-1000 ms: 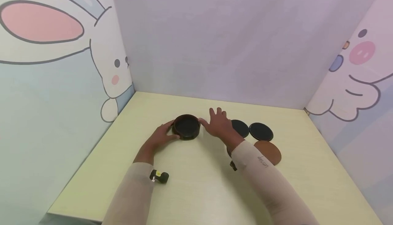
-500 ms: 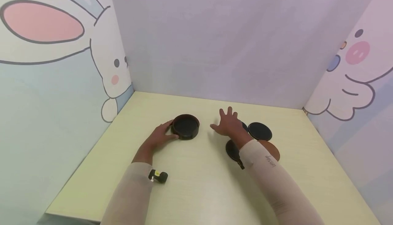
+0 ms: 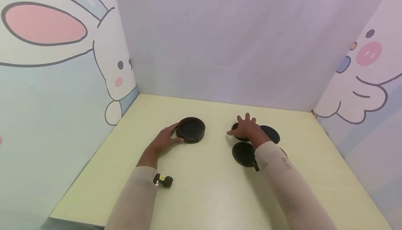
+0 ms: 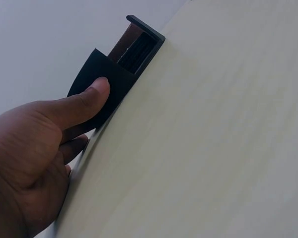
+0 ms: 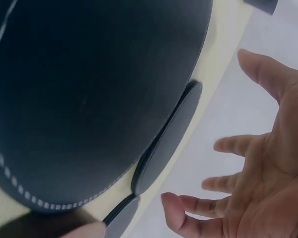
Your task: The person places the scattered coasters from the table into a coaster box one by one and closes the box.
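On the left half of the table, my left hand [image 3: 163, 140] grips a round black coaster holder [image 3: 191, 131]. Its thumb presses the holder's curved wall [image 4: 109, 79], next to an opening where a stack of dark layers shows. My right hand [image 3: 248, 128] is spread above a black round coaster [image 3: 237, 129], partly covering it, and holds nothing. A second black coaster [image 3: 243, 154] lies nearer, and a third black coaster [image 3: 270, 134] lies to the right. Large in the right wrist view is a black coaster with white edge stitching [image 5: 89, 99].
A brown coaster [image 3: 284, 151] is mostly hidden behind the right sleeve [image 3: 285, 177]. The pale table [image 3: 194, 188] meets a lilac back wall [image 3: 220, 48]. Side walls carry cartoon animals. A small black wrist camera [image 3: 163, 180] sits at the left cuff.
My right hand has moved away from the coaster holder, rightward to over the black coasters, fingers spread. My left hand and the holder have stayed in place.
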The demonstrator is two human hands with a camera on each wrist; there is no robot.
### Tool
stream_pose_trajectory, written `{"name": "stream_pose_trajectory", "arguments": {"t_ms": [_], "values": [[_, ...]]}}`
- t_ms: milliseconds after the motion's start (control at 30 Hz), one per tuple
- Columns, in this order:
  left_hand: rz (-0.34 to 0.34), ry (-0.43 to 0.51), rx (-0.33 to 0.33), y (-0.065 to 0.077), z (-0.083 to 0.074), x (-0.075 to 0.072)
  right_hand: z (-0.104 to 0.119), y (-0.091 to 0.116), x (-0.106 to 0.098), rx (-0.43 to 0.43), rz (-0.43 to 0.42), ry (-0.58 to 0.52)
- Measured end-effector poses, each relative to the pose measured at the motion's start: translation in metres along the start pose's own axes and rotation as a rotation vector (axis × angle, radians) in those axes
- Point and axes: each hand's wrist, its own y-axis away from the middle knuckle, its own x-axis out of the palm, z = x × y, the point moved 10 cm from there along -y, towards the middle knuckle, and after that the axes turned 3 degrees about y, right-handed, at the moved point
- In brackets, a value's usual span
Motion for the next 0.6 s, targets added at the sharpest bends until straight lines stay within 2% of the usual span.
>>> {"name": "stream_pose_trajectory", "arguments": {"t_ms": [233, 600], "values": [[0.002, 0.011, -0.001, -0.002, 0.001, 0.0, -0.012, -0.001, 0.004, -0.009, 0.093, -0.025], [0.002, 0.01, -0.035, -0.003, 0.006, 0.001, -0.018, -0.006, 0.004, -0.088, 0.087, 0.008]]}}
